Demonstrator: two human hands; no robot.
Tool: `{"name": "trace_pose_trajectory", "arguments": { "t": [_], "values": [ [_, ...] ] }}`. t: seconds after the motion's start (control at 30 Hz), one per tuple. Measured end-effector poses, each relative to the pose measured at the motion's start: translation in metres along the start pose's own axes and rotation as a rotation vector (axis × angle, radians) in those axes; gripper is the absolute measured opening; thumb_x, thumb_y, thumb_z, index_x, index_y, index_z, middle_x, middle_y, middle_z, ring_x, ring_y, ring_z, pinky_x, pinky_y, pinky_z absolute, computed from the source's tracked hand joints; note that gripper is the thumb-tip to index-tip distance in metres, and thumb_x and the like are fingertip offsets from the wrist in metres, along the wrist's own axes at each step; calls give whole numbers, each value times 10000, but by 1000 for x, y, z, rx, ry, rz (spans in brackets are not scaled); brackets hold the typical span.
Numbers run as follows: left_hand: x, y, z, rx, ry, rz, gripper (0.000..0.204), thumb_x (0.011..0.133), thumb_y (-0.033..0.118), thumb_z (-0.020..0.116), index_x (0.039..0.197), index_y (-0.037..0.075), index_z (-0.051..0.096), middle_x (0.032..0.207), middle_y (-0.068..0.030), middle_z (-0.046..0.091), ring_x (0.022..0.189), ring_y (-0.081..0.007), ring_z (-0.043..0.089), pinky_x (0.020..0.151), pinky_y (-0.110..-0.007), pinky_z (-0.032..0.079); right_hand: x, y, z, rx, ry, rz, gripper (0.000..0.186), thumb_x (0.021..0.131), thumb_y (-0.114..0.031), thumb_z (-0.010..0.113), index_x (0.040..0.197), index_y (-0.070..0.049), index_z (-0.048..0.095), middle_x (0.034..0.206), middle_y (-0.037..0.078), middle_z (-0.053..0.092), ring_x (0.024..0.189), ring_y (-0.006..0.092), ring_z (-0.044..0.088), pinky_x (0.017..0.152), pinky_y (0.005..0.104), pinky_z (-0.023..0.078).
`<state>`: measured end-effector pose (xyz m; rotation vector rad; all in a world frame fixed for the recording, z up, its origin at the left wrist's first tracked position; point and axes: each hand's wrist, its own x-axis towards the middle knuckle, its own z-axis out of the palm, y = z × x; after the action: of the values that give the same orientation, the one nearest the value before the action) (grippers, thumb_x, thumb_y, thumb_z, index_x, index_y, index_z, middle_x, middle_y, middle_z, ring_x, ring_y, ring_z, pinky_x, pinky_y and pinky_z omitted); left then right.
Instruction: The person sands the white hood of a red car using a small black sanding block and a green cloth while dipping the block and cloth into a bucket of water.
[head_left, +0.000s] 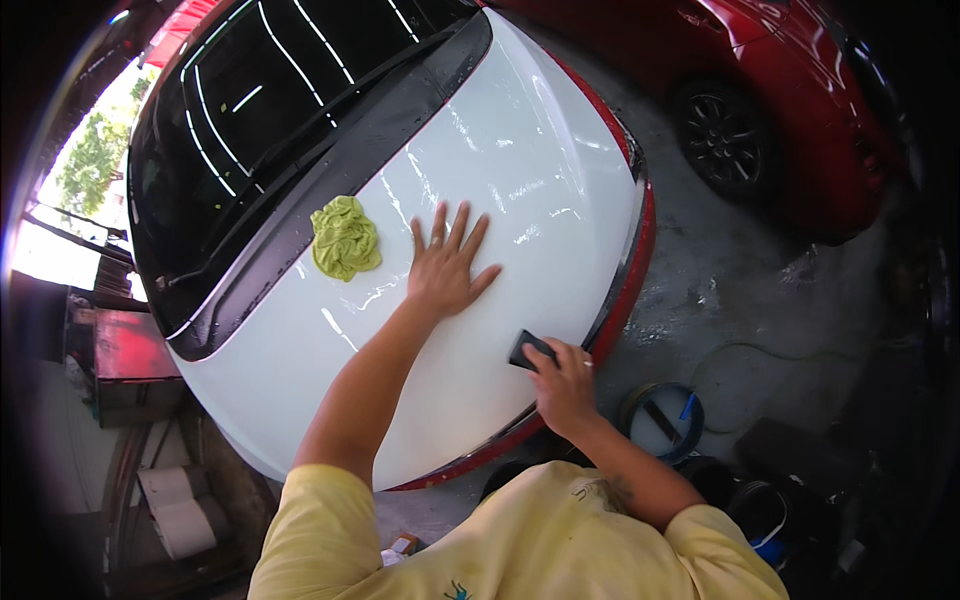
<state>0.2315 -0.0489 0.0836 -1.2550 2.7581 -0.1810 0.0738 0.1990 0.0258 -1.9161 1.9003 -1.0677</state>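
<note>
My left hand (446,262) lies flat on the white car hood (450,390), its fingers spread and nothing under it that I can see. My right hand (566,388) grips a small black block (530,349) near the hood's front edge; the block appears to rest on the painted surface. To the left of my left hand, a crumpled yellow-green cloth (345,238) sits on the hood close to the windshield. Wet-looking streaks and light reflections mark the white paint.
A dark windshield (270,110) with its wiper lies beyond the hood. Red trim (640,240) borders the car's front. At the right stands a red car (780,80). A bucket (662,422) with liquid is on the grey floor near my right arm, beside a hose. A red-topped box (130,345) is at left.
</note>
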Motion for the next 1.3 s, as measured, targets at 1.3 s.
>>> {"name": "trace_pose_trajectory", "arguments": {
  "t": [1.3],
  "values": [
    [320,21,2,132,100,-185,885,1140,693,254,1787,96,162,1864,-96,183,1728,-315,108,1393,-575,67,-75,458,-168,133,-258,1051,530,1017,-92,698,1517,-18,538,1249,257,727,1063,359,751,968,425,567]
  ]
}}
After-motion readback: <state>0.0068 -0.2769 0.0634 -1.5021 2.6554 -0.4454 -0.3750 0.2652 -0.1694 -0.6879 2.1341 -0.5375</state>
